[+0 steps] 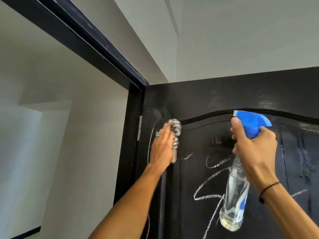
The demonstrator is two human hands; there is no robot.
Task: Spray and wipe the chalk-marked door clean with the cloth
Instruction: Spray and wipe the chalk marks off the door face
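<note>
— What have you got in front of you?

— I am facing a black door (224, 99), swung open beside its dark frame (133, 107) on the left. White chalk scribbles (210, 185) run across the raised panel, with one long chalk line near the door's left edge.

— Where is the cloth?

— My left hand (162, 147) presses the patterned cloth (175, 130) flat against the door, up near the top left corner of the panel. The fingers there lie straight and close together over the cloth; the hand is blurred, so I cannot tell more.

— And the sprayer?

— My right hand (255, 149) holds the spray bottle (235, 192) by its neck, fingers curled round it, one fingertip up by the blue trigger head (253, 123). The clear bottle hangs tilted just in front of the scribbles. The nozzle points left. A dark band (269, 188) circles my right wrist. The panel to the right looks wet and streaked.
</note>
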